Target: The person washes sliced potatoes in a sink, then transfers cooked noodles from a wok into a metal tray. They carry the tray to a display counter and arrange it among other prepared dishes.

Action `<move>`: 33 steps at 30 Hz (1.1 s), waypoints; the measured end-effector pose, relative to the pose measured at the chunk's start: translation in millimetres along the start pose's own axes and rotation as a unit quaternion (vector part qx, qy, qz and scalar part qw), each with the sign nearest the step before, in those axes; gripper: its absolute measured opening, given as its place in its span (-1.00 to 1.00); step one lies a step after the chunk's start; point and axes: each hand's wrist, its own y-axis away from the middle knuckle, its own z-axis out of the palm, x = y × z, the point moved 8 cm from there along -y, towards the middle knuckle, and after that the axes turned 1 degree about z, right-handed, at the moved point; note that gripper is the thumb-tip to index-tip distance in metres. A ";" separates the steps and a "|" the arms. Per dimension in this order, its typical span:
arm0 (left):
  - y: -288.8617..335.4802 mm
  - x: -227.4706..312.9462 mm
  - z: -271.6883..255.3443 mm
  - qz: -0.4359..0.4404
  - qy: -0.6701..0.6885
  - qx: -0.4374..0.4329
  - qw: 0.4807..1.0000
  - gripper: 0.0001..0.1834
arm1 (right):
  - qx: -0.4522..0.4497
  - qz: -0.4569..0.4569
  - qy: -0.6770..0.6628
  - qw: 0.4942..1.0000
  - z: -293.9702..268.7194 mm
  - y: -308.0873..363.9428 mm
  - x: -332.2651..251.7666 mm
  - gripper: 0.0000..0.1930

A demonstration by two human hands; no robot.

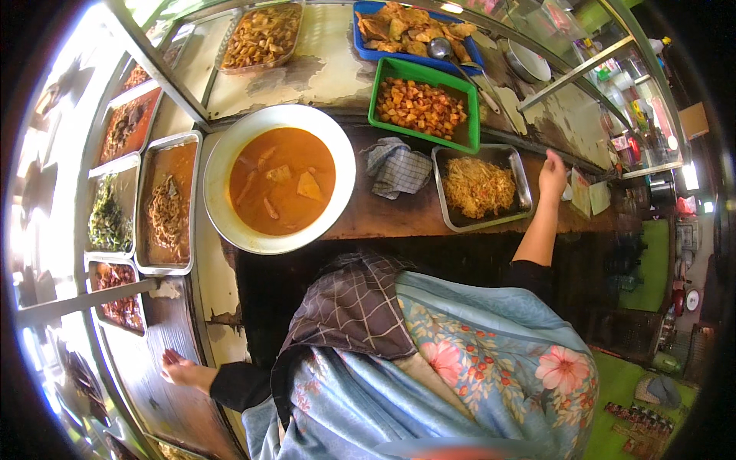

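My left hand (179,371) is out at the left over a dark wooden board (157,337), its fingers loosely bent and apart, with nothing seen in it. My right hand (552,180) hangs past the right end of a metal tray of noodles (479,188). Its fingers point away from me and seem apart; no held thing shows. Between my arms, on the wooden counter, stands a wide white basin (218,195) of orange curry with pieces in it. A crumpled checked cloth (399,169) lies between basin and noodle tray.
Behind the noodles stand a green tray (473,115) of diced food and a blue tray (360,50) of fried pieces with a ladle (439,48). Several metal trays (195,207) of dishes line the left. Metal frame bars (146,65) cross the left and right edges.
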 end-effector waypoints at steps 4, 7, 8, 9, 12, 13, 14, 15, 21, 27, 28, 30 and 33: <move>68.6 18.4 11.2 -0.018 -0.017 -0.076 0.997 -0.59 | -0.232 0.156 0.203 0.938 80.9 -2.3 117.2 -0.62; 89.1 32.4 34.0 -0.006 -0.055 -0.112 0.992 -0.70 | -0.229 0.126 0.129 0.957 101.6 -4.7 133.1 -0.57; 94.3 36.9 45.1 -0.011 -0.054 -0.156 0.986 -0.68 | -0.276 0.153 0.068 0.946 101.7 4.7 131.4 -0.55; 94.7 41.5 49.3 -0.020 -0.061 -0.144 0.988 -0.67 | -0.223 0.116 0.037 0.967 91.7 10.5 113.0 -0.55; 104.9 63.9 75.2 0.043 -0.031 -0.194 0.979 -0.67 | -0.231 0.083 -0.210 0.946 38.5 63.2 43.8 -0.53; 109.0 68.2 81.6 0.057 -0.001 -0.187 0.981 -0.65 | -0.207 0.060 -0.253 0.943 11.0 90.9 23.1 -0.54; 112.4 67.9 85.6 0.046 -0.002 -0.173 0.984 -0.65 | -0.185 0.043 -0.279 0.941 -12.2 116.3 4.1 -0.54; 118.5 72.7 94.8 0.076 0.019 -0.206 0.975 -0.66 | -0.157 0.027 -0.297 0.942 -41.1 143.5 -7.5 -0.53; 128.4 51.3 98.5 0.005 0.009 -0.229 0.973 -0.71 | -0.196 -0.007 -0.235 0.952 -60.9 181.7 -45.2 -0.57; 110.8 43.6 60.0 -0.029 -0.020 -0.241 0.970 -0.74 | -0.253 -0.008 -0.220 0.942 -41.4 158.1 -28.3 -0.54; 106.7 44.2 50.4 -0.030 -0.032 -0.236 0.971 -0.74 | -0.266 -0.007 -0.218 0.939 -41.2 150.8 -24.9 -0.53; 100.7 45.6 32.0 -0.031 -0.040 -0.226 0.973 -0.73 | -0.296 -0.007 -0.214 0.931 -44.1 131.8 -20.2 -0.51; 98.3 45.1 7.0 -0.040 -0.045 -0.212 0.975 -0.73 | -0.350 -0.020 -0.222 0.910 -46.2 104.4 -30.2 -0.48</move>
